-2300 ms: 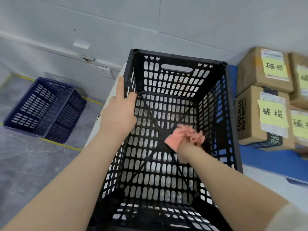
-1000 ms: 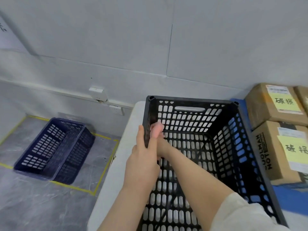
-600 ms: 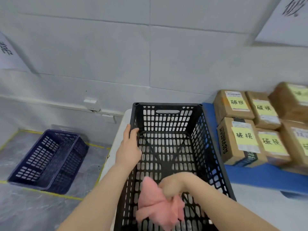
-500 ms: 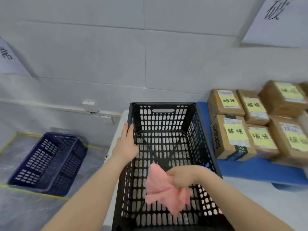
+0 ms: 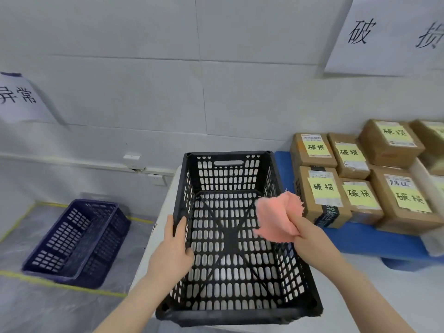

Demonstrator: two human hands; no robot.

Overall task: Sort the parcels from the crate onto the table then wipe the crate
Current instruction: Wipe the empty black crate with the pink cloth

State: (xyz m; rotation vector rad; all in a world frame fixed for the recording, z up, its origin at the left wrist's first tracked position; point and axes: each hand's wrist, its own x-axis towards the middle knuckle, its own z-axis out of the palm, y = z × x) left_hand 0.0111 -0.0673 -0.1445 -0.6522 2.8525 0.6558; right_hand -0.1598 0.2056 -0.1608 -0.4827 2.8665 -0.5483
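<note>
Standing at a white table (image 5: 396, 296), a person steadies a black plastic crate (image 5: 228, 317) while holding a rag over it. At far left, a paper sign (image 5: 18, 97) with handwritten characters hangs on the grey wall. Below it a dark blue crate (image 5: 77, 241) sits on the floor inside yellow tape lines (image 5: 60, 283). A wall socket (image 5: 133, 161) is mounted just above the table's far left corner.

The left hand (image 5: 173, 251) holds the black crate's left wall near its middle, its grip closed over the rim with the thumb inside and the fingers outside. The black crate stands upright on the table's left end, with nothing on its slotted bottom.

The right hand (image 5: 310, 239) hovers over the crate's right wall, its grip pinching a crumpled pink cloth (image 5: 276, 219) that hangs in the air above the crate's interior, clear of the bottom.

To the right, brown cardboard parcels (image 5: 323, 193) rest in rows on a blue mat (image 5: 360, 243) against the wall, just beside the black crate. Most carry a yellow handwritten note on top. A second large paper sign (image 5: 384, 34) with brush-style characters is fixed to the wall above them at upper right.
</note>
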